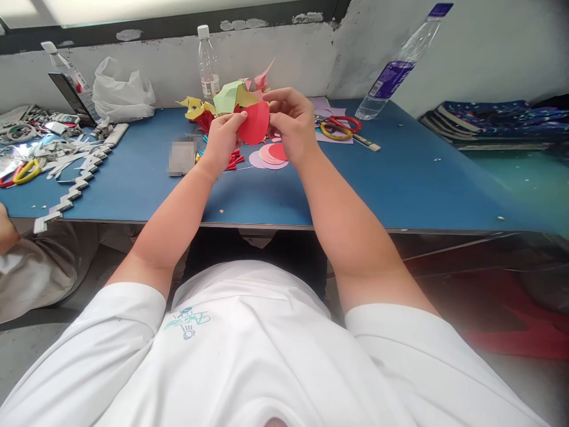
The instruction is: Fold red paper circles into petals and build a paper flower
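Note:
A red paper circle [255, 124] is held up above the table between my two hands. My left hand [224, 133] pinches its left edge, thumb in front. At the right edge, the thumb and fingers of my right hand [293, 118] are closed on the same paper. Just below lie several overlapping paper circles [262, 159] in lilac, pink and red. Small red pieces [235, 159] sit beside them, partly covered by my left hand. Behind the held paper, folded scraps of green paper [229, 96] and yellow paper [194, 108] are heaped.
Scissors [340, 127] lie on purple paper at the right, near a tilted bottle [391, 77]. Another bottle [207, 65] and a plastic bag [120, 89] stand at the back. A folded paper chain [82, 184] runs along the left, beside another person's hand [6, 230].

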The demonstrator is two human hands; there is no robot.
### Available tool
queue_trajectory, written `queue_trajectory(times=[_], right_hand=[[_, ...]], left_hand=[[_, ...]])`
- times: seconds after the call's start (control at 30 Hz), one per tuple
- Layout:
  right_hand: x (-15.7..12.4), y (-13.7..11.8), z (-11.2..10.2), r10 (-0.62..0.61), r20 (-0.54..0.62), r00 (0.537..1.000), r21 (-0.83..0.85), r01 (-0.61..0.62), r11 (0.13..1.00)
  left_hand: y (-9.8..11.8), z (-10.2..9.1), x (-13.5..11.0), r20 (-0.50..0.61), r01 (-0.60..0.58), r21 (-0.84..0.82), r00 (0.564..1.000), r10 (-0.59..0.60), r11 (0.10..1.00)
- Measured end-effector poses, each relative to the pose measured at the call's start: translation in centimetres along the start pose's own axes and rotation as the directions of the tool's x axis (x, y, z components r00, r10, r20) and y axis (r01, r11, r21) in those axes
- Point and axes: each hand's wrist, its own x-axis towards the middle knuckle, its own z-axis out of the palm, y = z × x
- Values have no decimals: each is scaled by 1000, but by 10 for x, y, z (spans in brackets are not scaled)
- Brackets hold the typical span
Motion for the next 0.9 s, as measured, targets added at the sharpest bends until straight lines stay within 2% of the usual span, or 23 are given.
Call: queue_trajectory(times=[0.1, 0.2, 0.27, 0.33, 0.43, 0.5, 0.6, 0.73, 0.83, 0.9], right_hand=[[19, 35, -10, -83, 165, 983, -35, 90, 995], [24, 48, -15, -113, 190, 975, -94, 133, 987], [16, 37, -13, -112, 154, 982, -128, 133, 983], [3, 15, -10, -118, 91, 989, -129, 129, 983], [-13, -18, -6, -43, 143, 989, -143, 64, 988], [-20, -29, -4, -22, 141, 990, -112, 38, 993], [-25, -29, -5, -43, 193, 980, -58, 55, 997], [-22, -11, -10, -88, 256, 963, 1, 91, 996], [-14, 2, -13, -15, 241, 970, 29, 8, 1000], [-10, 4, -11, 90, 167, 982, 38, -98, 994]], left_hand=[[3, 4, -5, 8, -55, 24, 998, 55, 998], [5, 7, -10, 71, -85, 18, 994, 83, 996], [8, 9, -13, 56, -75, 4, 996, 75, 997], [12, 11, -16, 40, -49, -11, 998, 49, 999], [20, 14, -21, 48, -19, -29, 999, 21, 999], [23, 14, -24, 67, -27, -36, 997, 29, 999], [23, 13, -24, 77, -61, -23, 995, 62, 998], [21, 11, -21, 24, -84, -15, 996, 84, 996], [23, 13, -21, 0, -101, -12, 995, 101, 995], [26, 14, -23, 2, -116, 3, 993, 116, 993]])
